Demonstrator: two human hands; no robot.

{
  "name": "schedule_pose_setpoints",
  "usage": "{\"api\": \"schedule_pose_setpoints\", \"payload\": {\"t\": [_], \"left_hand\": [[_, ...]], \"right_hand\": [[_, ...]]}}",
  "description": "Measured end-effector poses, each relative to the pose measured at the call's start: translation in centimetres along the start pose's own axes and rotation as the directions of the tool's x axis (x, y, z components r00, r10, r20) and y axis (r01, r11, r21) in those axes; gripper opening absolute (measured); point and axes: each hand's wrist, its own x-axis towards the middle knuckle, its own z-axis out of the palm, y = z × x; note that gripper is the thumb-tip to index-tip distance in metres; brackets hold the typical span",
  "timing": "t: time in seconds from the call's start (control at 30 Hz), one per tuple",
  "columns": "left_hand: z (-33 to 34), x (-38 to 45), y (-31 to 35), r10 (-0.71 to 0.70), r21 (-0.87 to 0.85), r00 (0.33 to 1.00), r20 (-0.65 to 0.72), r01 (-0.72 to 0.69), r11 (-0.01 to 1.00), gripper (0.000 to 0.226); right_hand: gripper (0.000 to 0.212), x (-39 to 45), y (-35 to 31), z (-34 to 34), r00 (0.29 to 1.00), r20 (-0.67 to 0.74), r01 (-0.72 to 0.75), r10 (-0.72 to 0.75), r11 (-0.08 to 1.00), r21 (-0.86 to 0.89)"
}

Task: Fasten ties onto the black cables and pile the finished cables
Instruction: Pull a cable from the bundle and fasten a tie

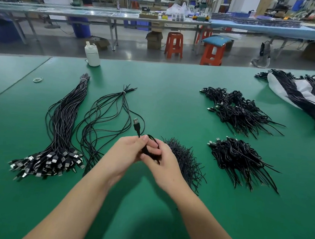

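My left hand (129, 151) and right hand (161, 161) meet at the middle of the green tabletop (164, 101), both sets of fingers curled around one coiled black cable (151, 151). Its plug (136, 124) sticks up toward 11 o'clock from my left thumb, and a loose loop of the same cable arcs out beyond it. Just beside my right hand, toward 3 o'clock, lies a heap of black ties (185, 158). Toward 9 o'clock a thick bundle of straight cables (60, 130) stretches away, its plugs fanned out near me and a band around the far end. Between that bundle and my hands sits a thin banded bunch of cables (105, 118). At 2 o'clock there are two piles of coiled, tied cables: the nearer pile (239, 159) and the farther pile (235, 109). Far off at 1 o'clock more cables lie on a white bag (289, 87). A white bottle (91, 53) stands at 11 o'clock.
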Motion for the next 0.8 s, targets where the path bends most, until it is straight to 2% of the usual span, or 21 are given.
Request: {"api": "schedule_pose_setpoints", "payload": {"t": [0.03, 0.07, 0.1, 0.13, 0.2, 0.27, 0.33, 0.37, 0.4, 0.47, 0.5, 0.6, 0.73, 0.8], "left_hand": [[0.3, -0.1, 0.1, 0.052, 0.199, 0.996, -0.077, -0.036, 0.979, 0.034], [0.6, -0.3, 0.3, 0.137, 0.436, 0.981, -0.136, -0.065, 0.898, 0.035], [0.9, -0.7, 0.4, 0.232, 0.638, 0.959, -0.162, -0.077, 0.766, 0.037], [1.3, -1.1, 0.6, 0.318, 0.763, 0.934, -0.163, -0.085, 0.640, 0.041], [1.7, -1.7, 0.7, 0.411, 0.898, 0.902, -0.131, -0.068, 0.435, 0.047], [1.6, -1.8, 0.5, 0.415, 0.976, 0.902, -0.117, 0.028, 0.214, 0.049], [1.0, -1.5, 0.3, 0.382, 0.989, 0.915, -0.132, 0.094, 0.117, 0.050], [0.6, -1.2, 0.1, 0.350, 0.988, 0.929, -0.119, 0.076, 0.136, 0.049], [0.1, -1.0, -0.1, 0.302, 0.978, 0.951, -0.074, 0.011, 0.207, 0.046], [-0.5, -0.9, -0.3, 0.203, 0.898, 0.977, 0.071, -0.151, 0.413, 0.033], [-0.7, -0.8, -0.4, 0.190, 0.856, 0.974, 0.120, -0.198, 0.477, 0.026], [-1.1, -0.3, -0.7, 0.205, 0.823, 0.973, 0.105, -0.201, 0.532, 0.018], [-0.4, 0.9, -0.7, 0.188, 0.782, 0.980, -0.060, -0.071, 0.619, 0.017], [0.3, 1.5, -0.5, 0.194, 0.816, 0.978, -0.071, -0.055, 0.575, 0.017]], "right_hand": [[0.034, -0.1, 0.0, 0.0, 0.999, 0.024, 0.047, -0.045, 0.993, -0.108], [0.029, -0.2, 0.0, 0.1, 0.995, 0.056, 0.094, -0.085, 0.977, -0.190], [0.022, -0.3, 0.0, 0.2, 0.991, 0.085, 0.124, -0.106, 0.961, -0.247], [0.017, -0.4, 0.0, 0.3, 0.988, 0.108, 0.135, -0.108, 0.947, -0.292], [0.016, -0.7, 0.0, 0.3, 0.985, 0.147, 0.138, -0.088, 0.914, -0.381], [0.016, -1.0, 0.0, 0.1, 0.984, 0.167, 0.139, -0.067, 0.873, -0.468], [0.018, -1.3, -0.2, -0.2, 0.981, 0.190, 0.145, -0.049, 0.829, -0.540], [0.019, -1.4, -0.2, -0.3, 0.978, 0.204, 0.149, -0.039, 0.813, -0.562], [0.019, -1.6, -0.2, -0.5, 0.977, 0.210, 0.143, -0.025, 0.809, -0.570], [0.022, -1.5, 0.0, -0.7, 0.977, 0.211, 0.111, 0.011, 0.821, -0.560], [0.025, -1.4, 0.1, -0.7, 0.975, 0.221, 0.103, 0.028, 0.822, -0.560], [0.031, -1.2, 0.5, -0.8, 0.966, 0.257, 0.112, 0.039, 0.831, -0.545], [0.031, -1.3, 1.0, -0.1, 0.984, 0.175, 0.030, 0.045, 0.914, -0.405], [0.029, -1.3, 1.4, 0.1, 0.989, 0.134, -0.011, 0.067, 0.924, -0.383]]}}
